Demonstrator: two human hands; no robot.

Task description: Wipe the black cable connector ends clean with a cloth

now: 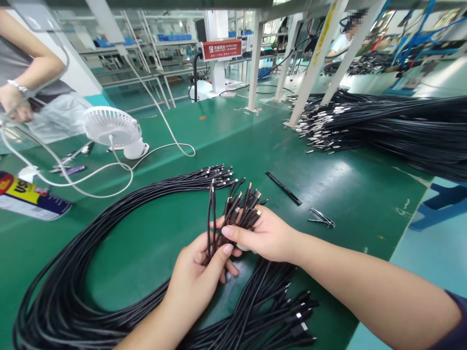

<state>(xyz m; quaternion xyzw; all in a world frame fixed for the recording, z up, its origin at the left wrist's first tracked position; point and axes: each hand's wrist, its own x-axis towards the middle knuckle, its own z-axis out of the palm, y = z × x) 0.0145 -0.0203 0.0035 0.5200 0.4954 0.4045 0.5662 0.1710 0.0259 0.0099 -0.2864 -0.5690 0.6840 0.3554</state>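
Observation:
My right hand (pixel 268 236) is closed around a bunch of black cables (pixel 248 201), whose connector ends point up and away from me. Just left of it, my left hand (pixel 204 267) pinches a couple of black cables between thumb and fingers, their plugs (pixel 213 187) standing upright. The two hands nearly touch. A thick loop of black cables (pixel 73 243) curves round on the left, its far plug ends lying beyond my hands. Below my right hand, more cable ends (pixel 299 316) are spread on the green table (pixel 233 131).
A dark pen-like tool (pixel 283 188) and metal tweezers (pixel 321 217) lie right of my hands. At the back right is a big cable pile (pixel 386 124) by white posts (pixel 312 68). On the left are a white fan (pixel 111 127), its cord, and a spray can (pixel 32 197). Two other people are nearby.

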